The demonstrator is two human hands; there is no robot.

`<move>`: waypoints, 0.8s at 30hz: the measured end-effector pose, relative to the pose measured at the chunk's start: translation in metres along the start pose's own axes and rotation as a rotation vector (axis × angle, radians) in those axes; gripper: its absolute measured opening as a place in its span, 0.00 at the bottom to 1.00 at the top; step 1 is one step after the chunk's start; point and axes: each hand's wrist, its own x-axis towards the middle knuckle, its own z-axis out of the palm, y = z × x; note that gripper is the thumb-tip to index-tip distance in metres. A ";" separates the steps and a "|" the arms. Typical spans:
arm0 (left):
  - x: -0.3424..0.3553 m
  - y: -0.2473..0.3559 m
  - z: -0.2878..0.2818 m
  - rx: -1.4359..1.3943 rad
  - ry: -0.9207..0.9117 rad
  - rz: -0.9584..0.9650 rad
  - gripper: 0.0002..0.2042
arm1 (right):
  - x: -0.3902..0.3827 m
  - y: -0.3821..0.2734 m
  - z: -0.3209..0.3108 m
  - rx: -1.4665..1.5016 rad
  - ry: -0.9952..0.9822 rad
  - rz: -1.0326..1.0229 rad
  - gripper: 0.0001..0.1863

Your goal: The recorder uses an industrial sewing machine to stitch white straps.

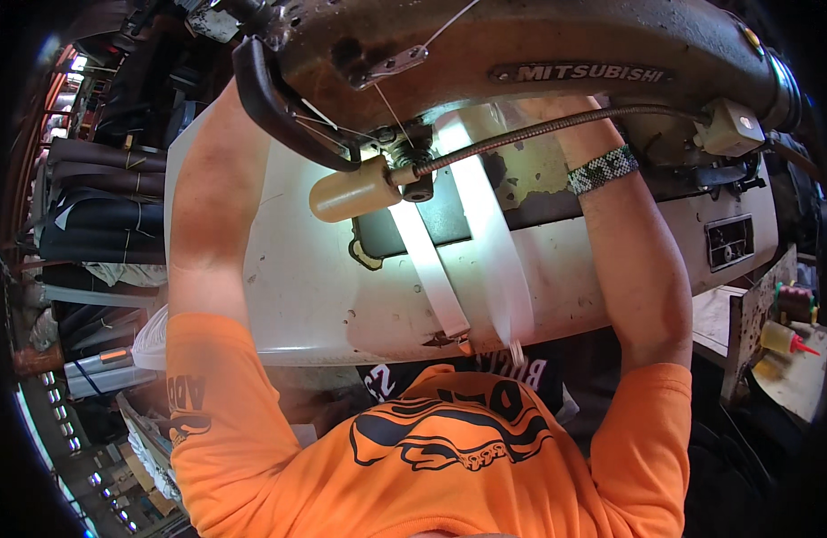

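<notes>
Pale tabletop (297, 309) beneath outstretched arms (633, 247)

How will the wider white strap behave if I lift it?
The wider white strap looks likely to flop, since it curves along its length. It is probably light, being thin and flat. Its smooth-looking face may slide easily.

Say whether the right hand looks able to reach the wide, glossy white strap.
Probably yes: the right hand is mostly hidden behind the brown metal machine arm, but the strap lies largely uncovered beside the forearm.
</notes>
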 end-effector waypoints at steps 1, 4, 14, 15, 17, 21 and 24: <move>-0.004 0.001 0.003 -0.020 0.006 0.001 0.34 | 0.006 0.010 -0.011 -0.032 0.017 -0.003 0.22; -0.011 -0.006 -0.015 -0.054 0.089 -0.037 0.35 | 0.000 -0.025 -0.014 -0.081 0.053 -0.078 0.22; -0.001 -0.047 -0.096 0.265 0.349 0.139 0.21 | -0.043 -0.088 -0.034 0.039 -0.027 -0.188 0.23; -0.022 0.011 -0.012 0.556 0.406 0.296 0.13 | -0.061 -0.071 -0.042 0.036 0.010 -0.122 0.21; -0.085 0.026 0.009 0.441 0.238 0.243 0.14 | -0.066 -0.090 -0.049 0.015 -0.029 -0.143 0.19; -0.177 0.047 0.071 0.258 0.037 0.257 0.12 | -0.083 -0.124 -0.054 -0.025 -0.076 -0.261 0.10; -0.195 0.047 0.101 0.433 0.142 0.341 0.16 | -0.115 -0.147 -0.060 0.111 -0.065 -0.405 0.04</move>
